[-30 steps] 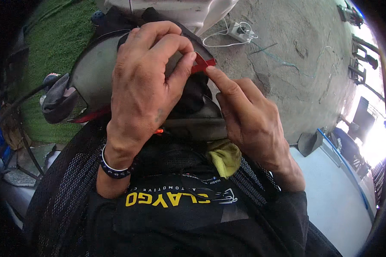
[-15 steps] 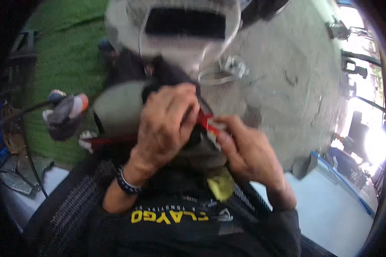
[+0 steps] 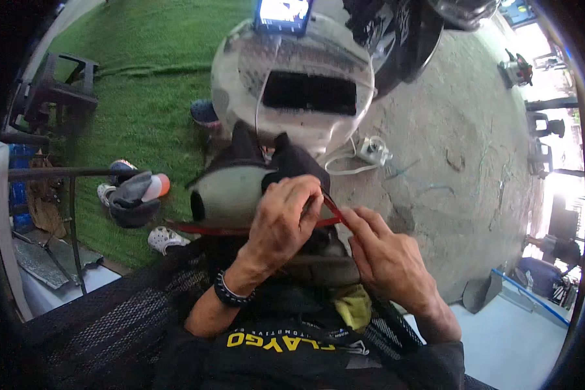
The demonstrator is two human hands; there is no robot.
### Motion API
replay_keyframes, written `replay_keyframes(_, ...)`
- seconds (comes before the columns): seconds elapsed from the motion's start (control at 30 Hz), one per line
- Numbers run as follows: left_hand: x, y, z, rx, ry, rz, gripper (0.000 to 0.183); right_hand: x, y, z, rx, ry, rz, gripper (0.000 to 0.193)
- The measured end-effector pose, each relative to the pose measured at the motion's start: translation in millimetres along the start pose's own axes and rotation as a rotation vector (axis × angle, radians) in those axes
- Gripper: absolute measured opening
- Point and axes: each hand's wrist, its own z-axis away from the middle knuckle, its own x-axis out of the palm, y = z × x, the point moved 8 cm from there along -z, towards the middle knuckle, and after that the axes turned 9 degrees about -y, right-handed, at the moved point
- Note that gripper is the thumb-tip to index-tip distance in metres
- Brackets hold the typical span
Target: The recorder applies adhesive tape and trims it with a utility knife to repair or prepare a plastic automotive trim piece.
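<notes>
Across my lap lies a curved grey-beige panel (image 3: 231, 188) with a dark oval opening and black parts at its middle. A thin red strip (image 3: 221, 229) runs along its near edge and bends up at the right end. My left hand (image 3: 286, 218) lies over the panel's middle with fingers curled, closed on something its back hides. My right hand (image 3: 387, 257) pinches the bent corner of the red strip between thumb and fingers. Below it a yellow cloth (image 3: 352, 307) rests on my lap.
Ahead stands a round, worn whitish stool (image 3: 240, 78) bearing a dark phone-like slab (image 3: 309, 93) and a lit tablet (image 3: 284, 15). A white corded adapter (image 3: 374, 151) lies on the concrete. Left, a grey cap (image 3: 134, 200) and a white clog (image 3: 166, 240) appear near green turf (image 3: 143, 117).
The view has shifted, so the stool, panel and hands sit lower and further right. Between my hands the red strip now shows as a sharp bend. Both hands stay on the work.
</notes>
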Motion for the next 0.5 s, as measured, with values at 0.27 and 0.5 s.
replay_keyframes(0.27, 1.1, -2.9, 5.1, 0.023, 0.032, -0.125, 0.011, 21.8, -2.1, 0.7, -0.029, -0.003, -0.028, 0.038)
replay_keyframes(0.5, -0.4, -5.7, -2.5, 0.030, -0.017, -0.118, 0.012, 20.5, 1.6, -2.9, -0.036, -0.021, 0.000, 0.040)
